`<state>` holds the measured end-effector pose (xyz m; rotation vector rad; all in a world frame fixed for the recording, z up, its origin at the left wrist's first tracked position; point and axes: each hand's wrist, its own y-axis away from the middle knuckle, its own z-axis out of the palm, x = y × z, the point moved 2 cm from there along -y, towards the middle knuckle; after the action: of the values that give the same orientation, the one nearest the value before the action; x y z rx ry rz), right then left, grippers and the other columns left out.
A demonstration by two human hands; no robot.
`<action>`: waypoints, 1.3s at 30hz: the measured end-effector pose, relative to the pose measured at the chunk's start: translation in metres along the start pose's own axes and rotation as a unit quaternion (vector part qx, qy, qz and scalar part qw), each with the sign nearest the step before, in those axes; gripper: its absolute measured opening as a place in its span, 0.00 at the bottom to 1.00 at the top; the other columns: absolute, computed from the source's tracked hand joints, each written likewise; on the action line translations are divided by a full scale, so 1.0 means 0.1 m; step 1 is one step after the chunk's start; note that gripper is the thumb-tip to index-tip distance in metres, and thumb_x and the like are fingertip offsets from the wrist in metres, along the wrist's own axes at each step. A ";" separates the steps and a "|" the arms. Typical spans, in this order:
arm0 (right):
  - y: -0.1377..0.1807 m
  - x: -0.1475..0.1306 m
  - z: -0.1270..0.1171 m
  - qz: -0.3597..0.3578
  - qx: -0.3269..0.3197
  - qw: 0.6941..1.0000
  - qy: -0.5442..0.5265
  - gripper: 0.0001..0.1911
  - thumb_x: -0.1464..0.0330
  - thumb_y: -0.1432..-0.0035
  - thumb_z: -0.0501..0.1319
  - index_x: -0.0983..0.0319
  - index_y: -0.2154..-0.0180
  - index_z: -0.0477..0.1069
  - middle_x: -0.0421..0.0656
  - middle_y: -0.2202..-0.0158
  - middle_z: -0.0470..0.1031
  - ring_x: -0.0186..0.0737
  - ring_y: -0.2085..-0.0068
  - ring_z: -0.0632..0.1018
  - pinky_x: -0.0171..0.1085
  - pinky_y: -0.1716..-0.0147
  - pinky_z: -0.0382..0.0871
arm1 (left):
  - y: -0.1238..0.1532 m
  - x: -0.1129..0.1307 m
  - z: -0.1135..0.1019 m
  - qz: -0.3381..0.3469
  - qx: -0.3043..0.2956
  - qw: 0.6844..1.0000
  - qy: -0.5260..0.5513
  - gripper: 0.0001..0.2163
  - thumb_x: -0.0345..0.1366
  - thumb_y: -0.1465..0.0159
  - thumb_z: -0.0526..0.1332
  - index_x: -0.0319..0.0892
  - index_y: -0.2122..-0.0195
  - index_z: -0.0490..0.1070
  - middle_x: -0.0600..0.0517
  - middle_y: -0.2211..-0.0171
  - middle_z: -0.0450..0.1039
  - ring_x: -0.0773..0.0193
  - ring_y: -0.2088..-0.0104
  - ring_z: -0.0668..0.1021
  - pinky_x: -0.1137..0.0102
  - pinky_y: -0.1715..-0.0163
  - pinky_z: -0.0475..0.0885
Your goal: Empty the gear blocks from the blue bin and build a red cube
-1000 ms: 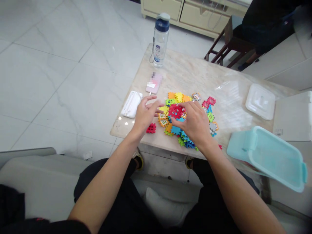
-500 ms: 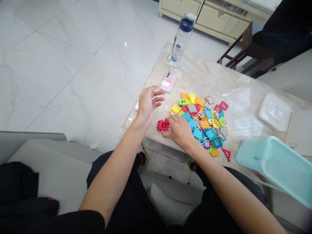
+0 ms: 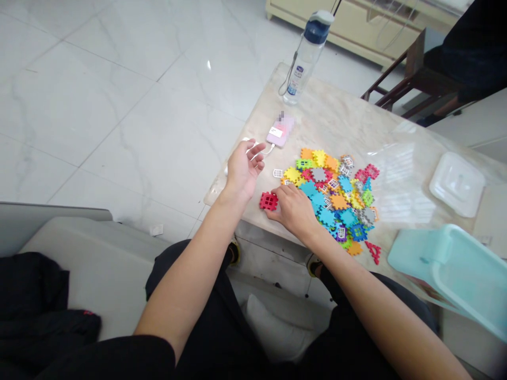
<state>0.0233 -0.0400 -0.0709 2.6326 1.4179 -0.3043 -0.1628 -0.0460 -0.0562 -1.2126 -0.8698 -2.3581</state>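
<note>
Near the table's front left edge lies a red interlocking block (image 3: 268, 201) with a window grid in it. My right hand (image 3: 291, 208) grips its right side between thumb and fingers. Above and left of the block, my left hand (image 3: 244, 168) is raised with its palm turned inward, fingers apart and slightly curled, holding nothing. A heap of colourful interlocking blocks (image 3: 336, 200) spreads to the right of my right hand, partly hidden by it. One white window piece (image 3: 278, 173) lies at the heap's left, between my two hands.
A pink phone (image 3: 280, 132) with a white cable lies beyond my left hand. Behind it stands a water bottle (image 3: 304, 60). At the right are a clear lid (image 3: 457, 183) and a teal bin (image 3: 420, 248). Past the table, a person's dark-clothed leg (image 3: 467, 58) shows by a wooden stool (image 3: 412, 68).
The view has shifted slightly, moving the table things rightward in the picture. My left hand's fingers have curled a little more. My right hand stays on the red block.
</note>
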 end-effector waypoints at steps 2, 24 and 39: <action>0.00 0.00 0.00 0.000 0.000 1.000 0.002 0.14 0.63 0.37 0.76 0.60 0.54 0.77 0.53 0.54 0.83 0.58 0.47 0.78 0.50 0.50 0.74 | -0.02 -0.01 -0.01 -0.003 0.001 1.000 0.006 0.24 0.47 0.43 0.72 0.47 0.46 0.76 0.47 0.61 0.83 0.60 0.68 0.80 0.66 0.71 0.72; 0.01 0.01 -0.04 0.008 -0.051 0.999 -0.002 0.15 0.59 0.27 0.70 0.63 0.50 0.79 0.56 0.50 0.82 0.59 0.45 0.79 0.50 0.46 0.74 | 0.09 0.02 0.15 -0.091 0.037 0.979 0.178 0.25 0.36 0.43 0.71 0.47 0.43 0.78 0.53 0.68 0.82 0.68 0.75 0.76 0.73 0.76 0.68; 0.03 0.10 -0.03 -0.033 -0.067 0.997 0.028 0.22 0.57 0.25 0.65 0.66 0.40 0.75 0.60 0.46 0.82 0.63 0.44 0.80 0.52 0.45 0.75 | 0.17 0.07 0.21 -0.104 0.059 0.982 0.145 0.24 0.37 0.40 0.68 0.48 0.41 0.79 0.52 0.64 0.81 0.68 0.71 0.78 0.74 0.72 0.69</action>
<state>0.0316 -0.0334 -0.0706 2.5101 1.4881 -0.1377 -0.1443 -0.0454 -0.0349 -0.7377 -1.0581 -2.5202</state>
